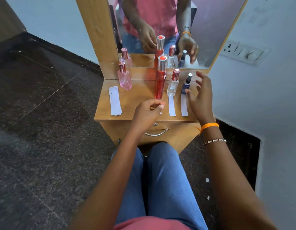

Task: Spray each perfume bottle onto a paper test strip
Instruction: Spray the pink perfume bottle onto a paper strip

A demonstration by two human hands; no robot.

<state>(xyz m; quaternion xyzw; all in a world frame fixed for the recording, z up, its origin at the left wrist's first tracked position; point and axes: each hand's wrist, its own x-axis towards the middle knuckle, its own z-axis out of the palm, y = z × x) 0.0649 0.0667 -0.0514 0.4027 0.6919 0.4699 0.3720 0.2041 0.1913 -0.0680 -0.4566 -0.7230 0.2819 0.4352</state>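
Note:
Several perfume bottles stand on a small wooden dressing table: a pink bottle at the left, a tall red bottle in the middle, a clear bottle and a small dark blue bottle to its right. White paper strips lie in front of the clear bottle and the blue one. My left hand pinches a strip below the red bottle; most of that strip is hidden. My right hand hovers open just right of the blue bottle.
A stack of spare strips lies at the table's left. A mirror behind reflects the bottles and hands. A drawer handle sits below the tabletop. A switch panel is on the right wall. Dark stone floor surrounds the table.

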